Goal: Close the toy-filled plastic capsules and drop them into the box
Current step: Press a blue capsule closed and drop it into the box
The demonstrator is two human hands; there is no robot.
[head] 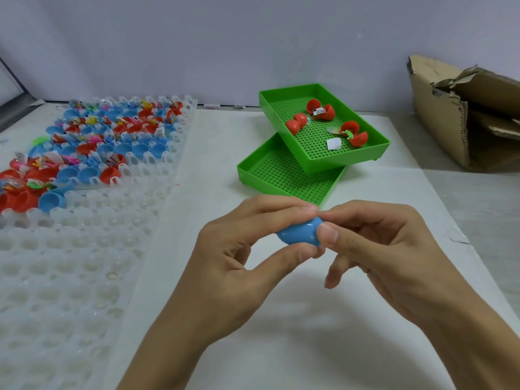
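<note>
While both hands meet at the centre of the frame, the left hand (239, 249) and right hand (374, 249) pinch a blue capsule (299, 231) between curled fingertips. The cardboard box (450, 116) sits at upper right, green trays (323, 142) centre top, and a white rack (84, 220) with open capsules at left.

We see a plain pale wall (253, 38) behind a white table (281, 319), w/ soft even light.

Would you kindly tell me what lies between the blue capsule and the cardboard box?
In the head view, only bare white tabletop and the right hand lie between blue capsule and cardboard box.
</note>
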